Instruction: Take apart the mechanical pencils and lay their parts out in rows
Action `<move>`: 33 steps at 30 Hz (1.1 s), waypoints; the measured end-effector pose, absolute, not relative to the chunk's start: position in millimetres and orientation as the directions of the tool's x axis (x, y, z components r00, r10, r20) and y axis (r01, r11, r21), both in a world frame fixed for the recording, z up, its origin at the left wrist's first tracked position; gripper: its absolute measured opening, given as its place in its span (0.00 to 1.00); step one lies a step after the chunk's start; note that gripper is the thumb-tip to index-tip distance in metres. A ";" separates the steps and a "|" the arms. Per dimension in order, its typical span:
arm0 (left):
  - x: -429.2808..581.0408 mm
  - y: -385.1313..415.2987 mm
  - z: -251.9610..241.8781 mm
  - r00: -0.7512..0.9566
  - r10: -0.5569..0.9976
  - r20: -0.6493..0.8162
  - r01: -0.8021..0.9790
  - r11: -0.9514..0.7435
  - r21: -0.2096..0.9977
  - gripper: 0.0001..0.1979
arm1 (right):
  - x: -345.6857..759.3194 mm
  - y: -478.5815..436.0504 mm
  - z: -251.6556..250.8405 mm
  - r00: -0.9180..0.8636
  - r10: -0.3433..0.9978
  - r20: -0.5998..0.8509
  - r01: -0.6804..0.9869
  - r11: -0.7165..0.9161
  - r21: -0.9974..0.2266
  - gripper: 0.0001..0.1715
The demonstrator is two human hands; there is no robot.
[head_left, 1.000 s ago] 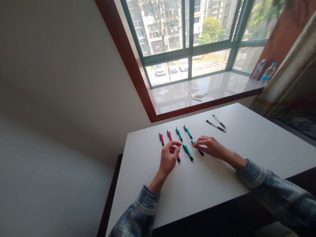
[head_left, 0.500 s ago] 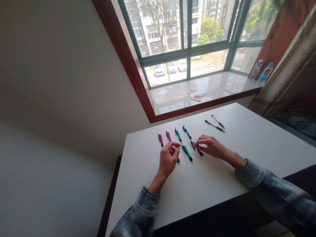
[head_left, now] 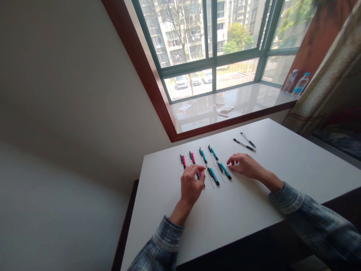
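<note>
My left hand (head_left: pixel 191 184) hovers over the pink pen parts, thumb and forefinger brought together in a pinch; whatever may be between the tips is too small to make out. Partly covered by it are a pink barrel and a black pen half. My right hand (head_left: pixel 244 165) is just right of the nearest teal barrel (head_left: pixel 226 171), fingers loosely curled, thumb and forefinger apart, nothing visible in them. Disassembled pens lie in two rows: a pink barrel (head_left: pixel 184 162), another teal barrel (head_left: pixel 214 176), black clip halves (head_left: pixel 220 167) and thin white refills (head_left: pixel 211 177) beside them.
Two whole pens, one clear and black (head_left: pixel 248 139) and one with a white middle (head_left: pixel 244 145), lie at the table's back right. The white table (head_left: pixel 163 195) meets a window sill (head_left: pixel 197 120) holding crumpled paper (head_left: pixel 224 110) and two plastic bottles, one blue-capped (head_left: pixel 301 84).
My right hand has drawn back to the right, away from the nearest teal pen parts, uncovering the barrel and clip half. My left hand keeps its pinch in nearly the same place.
</note>
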State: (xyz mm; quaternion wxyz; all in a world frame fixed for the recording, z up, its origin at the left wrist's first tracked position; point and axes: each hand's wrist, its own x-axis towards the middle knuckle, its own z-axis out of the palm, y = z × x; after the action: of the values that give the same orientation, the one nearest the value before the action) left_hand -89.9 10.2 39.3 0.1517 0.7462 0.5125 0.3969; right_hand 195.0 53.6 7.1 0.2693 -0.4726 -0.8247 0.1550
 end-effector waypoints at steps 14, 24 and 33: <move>-87.1 10.9 40.0 0.199 0.881 0.428 0.637 -0.448 0.627 0.07 | 186.8 47.3 17.2 -0.438 0.873 0.216 0.673 0.478 -0.565 0.05; -86.0 10.6 39.0 0.197 0.883 0.425 0.629 -0.446 0.636 0.07 | 185.3 46.0 16.9 -0.443 0.873 0.204 0.660 0.472 -0.584 0.05; -86.7 8.7 41.9 0.195 0.876 0.441 0.631 -0.456 0.627 0.07 | 178.1 46.7 15.9 -0.400 0.818 0.413 0.660 0.570 -0.489 0.07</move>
State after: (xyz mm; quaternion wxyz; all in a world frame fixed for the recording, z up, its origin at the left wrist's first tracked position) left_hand -86.7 8.7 41.9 0.1557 0.7573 0.4975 0.3934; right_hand 178.1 46.7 15.9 0.3169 -0.4467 -0.8273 0.1247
